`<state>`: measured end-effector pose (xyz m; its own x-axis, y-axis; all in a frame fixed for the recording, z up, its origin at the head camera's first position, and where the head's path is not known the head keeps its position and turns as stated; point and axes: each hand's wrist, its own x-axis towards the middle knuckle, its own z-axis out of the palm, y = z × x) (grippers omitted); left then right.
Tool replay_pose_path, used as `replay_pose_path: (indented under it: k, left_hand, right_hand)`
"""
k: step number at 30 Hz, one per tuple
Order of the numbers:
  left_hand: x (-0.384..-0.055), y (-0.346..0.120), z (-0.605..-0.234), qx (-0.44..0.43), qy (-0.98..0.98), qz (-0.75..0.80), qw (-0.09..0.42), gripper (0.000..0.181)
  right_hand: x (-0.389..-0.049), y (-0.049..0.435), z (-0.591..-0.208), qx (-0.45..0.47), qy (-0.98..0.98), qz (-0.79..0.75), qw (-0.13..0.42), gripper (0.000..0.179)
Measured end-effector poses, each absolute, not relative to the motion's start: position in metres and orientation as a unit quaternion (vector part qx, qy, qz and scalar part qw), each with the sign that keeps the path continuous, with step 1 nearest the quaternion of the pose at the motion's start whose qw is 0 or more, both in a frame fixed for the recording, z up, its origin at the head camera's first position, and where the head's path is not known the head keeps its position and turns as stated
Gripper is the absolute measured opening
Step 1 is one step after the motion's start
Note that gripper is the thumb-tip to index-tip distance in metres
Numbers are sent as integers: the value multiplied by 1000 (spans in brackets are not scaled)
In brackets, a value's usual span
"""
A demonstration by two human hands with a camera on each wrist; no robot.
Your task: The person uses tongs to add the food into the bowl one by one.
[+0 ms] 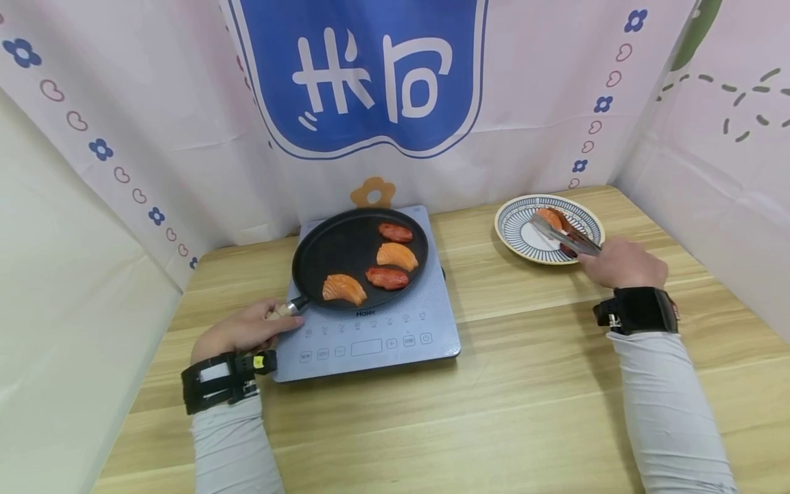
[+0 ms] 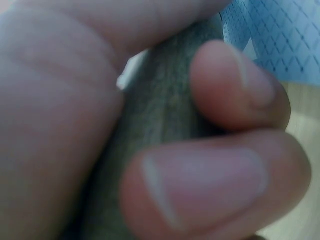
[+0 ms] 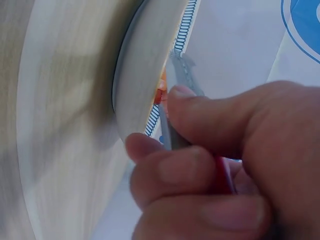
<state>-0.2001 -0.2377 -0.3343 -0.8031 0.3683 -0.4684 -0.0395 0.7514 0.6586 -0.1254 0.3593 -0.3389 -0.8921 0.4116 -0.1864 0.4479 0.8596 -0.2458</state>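
Note:
My left hand (image 1: 243, 328) grips the wooden handle (image 2: 160, 100) of a black frying pan (image 1: 330, 247), its fingers curled round it. In the pan lie two orange salmon slices (image 1: 343, 289) and two darker red pieces of meat (image 1: 387, 278), mostly along the right and front. Over at the right, my right hand (image 1: 626, 264) holds metal tongs (image 1: 564, 237), thumb on one arm and fingers round the other. The tong tips reach into a blue-patterned plate (image 1: 511, 233), around a salmon slice (image 1: 549, 218) and a red piece beside it, partly hidden by the tongs.
Under the pan sits a grey induction cooker (image 1: 407, 322) with touch keys along its front. Both cooker and plate stand on a wooden table (image 1: 494, 412). A printed cloth (image 1: 524, 89) hangs right behind them, and pale walls close off both sides.

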Motion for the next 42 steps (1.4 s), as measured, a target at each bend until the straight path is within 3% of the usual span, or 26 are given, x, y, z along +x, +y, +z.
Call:
replay_pose_path:
  k: [14, 42]
  left_hand:
    - [-199, -237, -334, 92, 894, 326, 294, 43]
    - [-202, -238, -336, 98, 889, 333, 298, 40]
  right_hand:
    - [-130, 358, -343, 205, 966, -153, 36, 62]
    - [-131, 361, -351, 177, 960, -212, 45, 66]
